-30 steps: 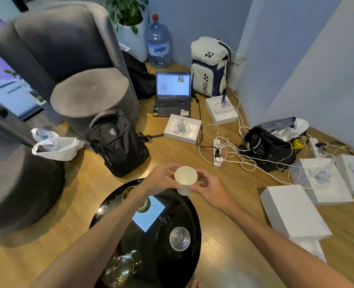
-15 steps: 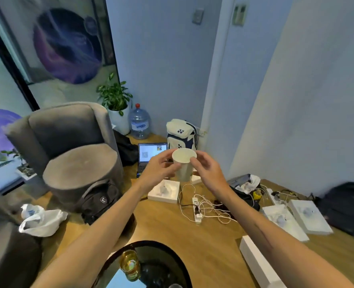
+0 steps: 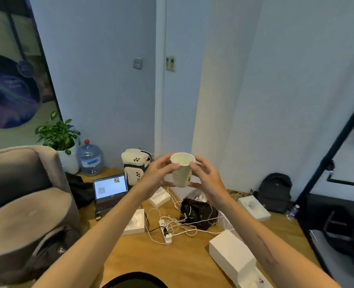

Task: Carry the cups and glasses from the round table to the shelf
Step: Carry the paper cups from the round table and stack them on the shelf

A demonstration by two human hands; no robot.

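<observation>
White paper cup (image 3: 181, 171) held upright at frame centre, above wooden floor (image 3: 172, 258). Cup gripped from both sides: left hand (image 3: 157, 178) and right hand (image 3: 205, 178), fingers curled around wall. Black round table (image 3: 134, 280) edge seen at bottom.

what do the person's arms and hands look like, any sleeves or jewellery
Both forearms are bare, no sleeves in view. The left hand and right hand show no gloves, rings, or watch. A faint line runs along the right forearm.
</observation>
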